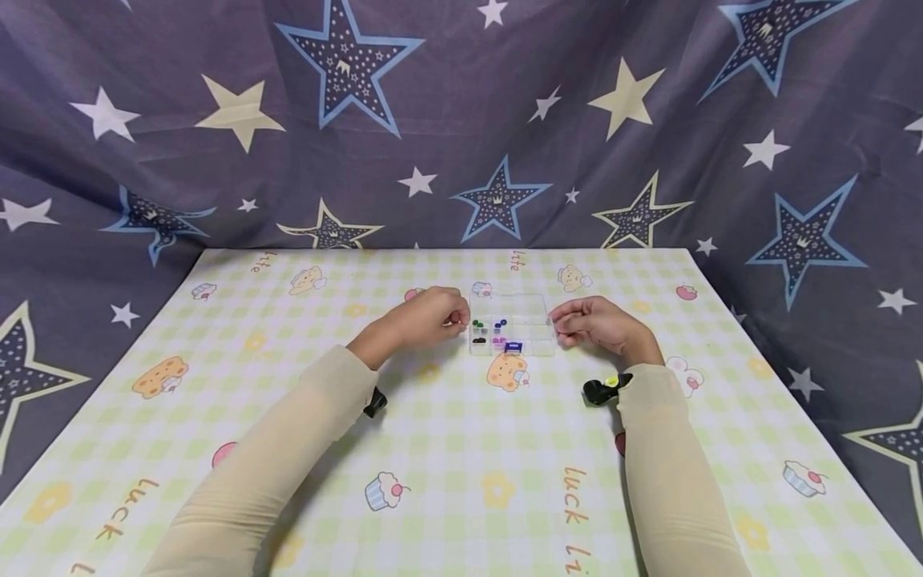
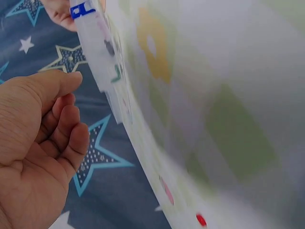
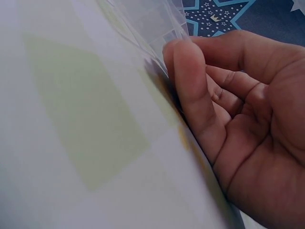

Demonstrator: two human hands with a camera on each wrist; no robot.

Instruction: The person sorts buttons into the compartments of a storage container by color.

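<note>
Clear plastic box lies on the bench between your left hand and right hand (head view). Left wrist view: your fingers curl loosely, apart from it. Right wrist view: you pinch its edge.

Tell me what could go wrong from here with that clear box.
The right hand appears to pinch the clear box at its edge, so a sudden tug could slide or tip it.

The lid seems folded back, so a jolt might spill the small coloured pieces or mix them between compartments.

The left hand is close to the opposite side, holding nothing that shows, and could knock the box with a careless move.
</note>
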